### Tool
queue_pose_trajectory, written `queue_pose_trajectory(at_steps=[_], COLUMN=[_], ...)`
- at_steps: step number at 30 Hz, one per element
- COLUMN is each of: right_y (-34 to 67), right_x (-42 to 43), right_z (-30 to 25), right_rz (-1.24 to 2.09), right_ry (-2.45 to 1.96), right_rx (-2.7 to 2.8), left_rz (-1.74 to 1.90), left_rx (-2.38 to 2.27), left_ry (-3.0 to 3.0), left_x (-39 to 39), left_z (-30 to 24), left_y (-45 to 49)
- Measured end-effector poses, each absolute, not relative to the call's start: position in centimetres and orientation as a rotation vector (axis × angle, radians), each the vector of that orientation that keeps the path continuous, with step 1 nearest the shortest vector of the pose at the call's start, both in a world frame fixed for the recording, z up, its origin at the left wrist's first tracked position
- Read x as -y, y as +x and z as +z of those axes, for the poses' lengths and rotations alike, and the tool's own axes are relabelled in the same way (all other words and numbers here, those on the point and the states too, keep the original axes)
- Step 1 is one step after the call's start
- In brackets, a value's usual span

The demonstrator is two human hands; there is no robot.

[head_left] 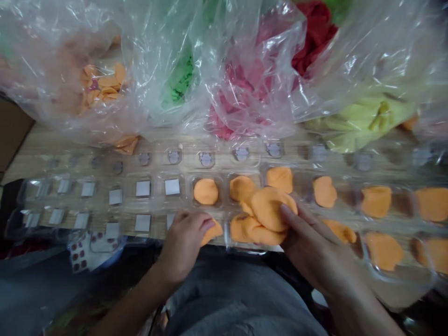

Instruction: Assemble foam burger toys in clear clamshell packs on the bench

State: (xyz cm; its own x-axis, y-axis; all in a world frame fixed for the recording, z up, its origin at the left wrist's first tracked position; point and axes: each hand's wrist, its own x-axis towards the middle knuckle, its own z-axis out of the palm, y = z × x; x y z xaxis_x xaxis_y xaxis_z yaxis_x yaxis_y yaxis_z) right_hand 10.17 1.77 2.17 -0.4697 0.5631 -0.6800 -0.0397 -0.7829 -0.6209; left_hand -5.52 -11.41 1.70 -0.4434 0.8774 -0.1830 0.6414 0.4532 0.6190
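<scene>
A long clear plastic tray [154, 205] with rows of small compartments lies across the table in front of me. My left hand [184, 245] presses a small piece of orange clay [213, 232] into a near-row compartment, fingers curled on it. My right hand [311, 245] holds a big lump of orange clay [268, 210] above the tray's middle. Several compartments to the right hold orange pieces, such as one orange piece [206, 191] and another orange piece [324, 191]. Compartments to the left show only square labels.
Clear plastic bags sit behind the tray with orange clay [103, 86], green clay [182, 79], pink clay [238, 93], red clay [315, 32] and yellow clay [357, 121]. A sheet of red-dotted stickers [86, 249] lies at the near left. My grey-trousered lap [231, 298] is below.
</scene>
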Motion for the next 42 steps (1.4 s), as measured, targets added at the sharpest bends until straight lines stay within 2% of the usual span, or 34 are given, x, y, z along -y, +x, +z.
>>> queue_pose_trajectory(at_steps=[4, 8, 14, 20, 25, 27, 32, 34, 37, 39, 42], right_y=[10.1, 9.6, 9.2, 8.8, 7.7, 6.9, 5.1, 4.6, 4.2, 4.2, 4.5], right_x=[-1.4, -0.6, -0.3, 0.1, 0.9, 1.2, 2.1, 2.3, 2.2, 2.0, 1.6], right_z=[2.6, 2.6, 2.2, 2.5, 3.4, 3.3, 2.2, 2.0, 1.8, 1.6, 1.5], right_rz=[2.304, 2.342, 2.347, 2.539, 2.569, 2.571, 2.623, 2.616, 2.574, 2.521, 2.48], right_ry=[-1.317, -1.299, -1.287, -1.117, -0.913, -0.903, -1.02, -1.01, -1.056, -1.087, -1.111], right_rx=[0.777, 0.833, 0.874, 0.903, 1.296, 1.375, 1.142, 1.108, 1.096, 1.096, 1.093], left_rz=[0.408, 0.444, 0.505, 0.897, 0.838, 0.919, 1.127, 1.222, 1.356, 1.242, 0.729], left_rx=[-2.399, -2.575, -2.31, -2.268, -2.096, -2.071, -1.95, -1.936, -2.321, -2.595, -2.516], left_ry=[1.796, 1.933, 2.088, 1.788, 1.908, 1.703, 0.712, 0.542, 0.597, 0.964, 1.595], left_x=[11.0, 11.3, 12.9, 12.1, 11.2, 11.4, 12.1, 12.2, 12.3, 12.5, 12.8], left_z=[-0.2, 0.0, -0.2, 3.0, 5.2, 5.0, 4.4, 4.1, 2.8, 1.4, -0.4], left_y=[-4.3, -4.3, -3.4, -4.8, -5.7, -6.1, -8.0, -8.8, -10.2, -11.4, -13.2])
